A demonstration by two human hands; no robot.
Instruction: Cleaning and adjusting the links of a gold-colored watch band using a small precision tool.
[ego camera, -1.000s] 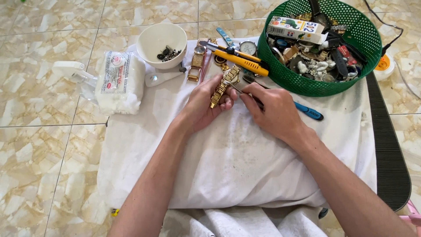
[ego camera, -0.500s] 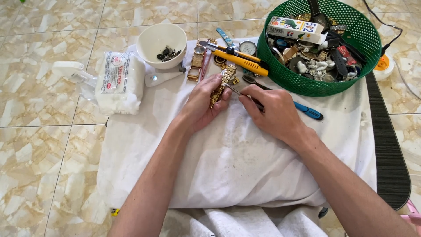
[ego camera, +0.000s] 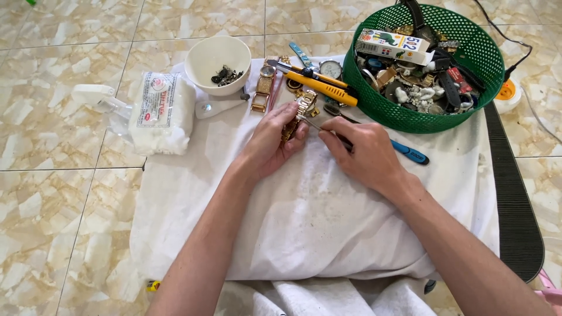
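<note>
The left hand (ego camera: 266, 146) lies on the white cloth (ego camera: 304, 222), fingers curled around a gold watch (ego camera: 297, 117) with a linked metal band; the case end pokes out past the fingertips, the rest of the band is hidden under the fingers. The right hand (ego camera: 366, 155), just beside the left, pinches a thin metal tool (ego camera: 313, 124) whose tip touches the watch near its case. Both hands are closed on what they hold.

The cloth under the hands is soft, creased and faintly stained, with open room toward the wrists and on the outer side of each forearm; its near edge folds over more white fabric.

Just beyond the right hand's knuckles a blue-handled tool (ego camera: 410, 153) lies flat. Beyond the fingertips sit a yellow utility knife (ego camera: 319, 86), a second gold watch (ego camera: 264, 85) with a square face, and a round watch case (ego camera: 331, 69), crowded close together.

Farther out from the left hand stands a smooth white bowl (ego camera: 218, 55) holding small dark parts, and beside it a white plastic-wrapped packet (ego camera: 161, 111) on the marbled beige tile floor (ego camera: 52, 193). Farther out from the right hand, a round green mesh basket (ego camera: 374, 108) is heaped with watch straps, parts and a small box. A black ribbed mat (ego camera: 515, 216) runs along the cloth's outer edge.
</note>
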